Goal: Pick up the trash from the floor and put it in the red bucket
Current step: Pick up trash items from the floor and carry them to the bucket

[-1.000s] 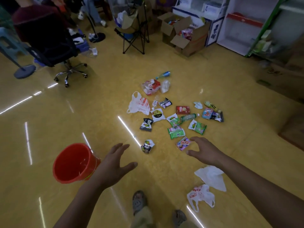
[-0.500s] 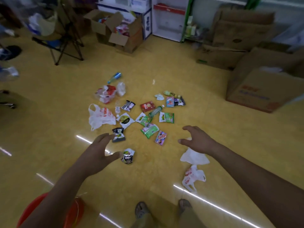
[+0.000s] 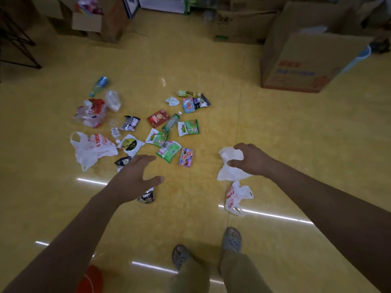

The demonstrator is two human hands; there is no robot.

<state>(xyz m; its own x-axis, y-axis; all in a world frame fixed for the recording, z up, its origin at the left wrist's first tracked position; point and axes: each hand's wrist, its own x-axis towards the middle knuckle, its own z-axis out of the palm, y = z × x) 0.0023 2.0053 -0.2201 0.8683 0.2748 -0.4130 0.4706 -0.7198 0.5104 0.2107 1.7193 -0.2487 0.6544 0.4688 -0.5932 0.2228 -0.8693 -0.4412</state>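
Several pieces of trash lie scattered on the yellow floor: snack wrappers, bottles and plastic bags. My right hand (image 3: pixel 250 159) grips a plain white plastic bag (image 3: pixel 229 166) at the right of the pile. Just below it lies a white bag with red print (image 3: pixel 236 197). My left hand (image 3: pixel 135 176) hovers with fingers spread over a dark foil wrapper (image 3: pixel 147 196), and another dark wrapper (image 3: pixel 122 161) peeks out beside its fingers. A green wrapper (image 3: pixel 169 150) and a purple wrapper (image 3: pixel 186 157) lie between the hands. The red bucket (image 3: pixel 91 280) shows only partly at the bottom edge, behind my left forearm.
A large cardboard box (image 3: pixel 306 58) stands at the right, with more boxes (image 3: pixel 95 22) along the back. Black chair legs (image 3: pixel 17 41) are at the far left. My two sandalled feet (image 3: pixel 231 240) stand at the bottom centre. A big white-and-red bag (image 3: pixel 93 146) lies left.
The view has swung right and down, so the bucket slid to the bottom edge. My right hand reached down and took hold of the white bag. My left hand stayed spread.
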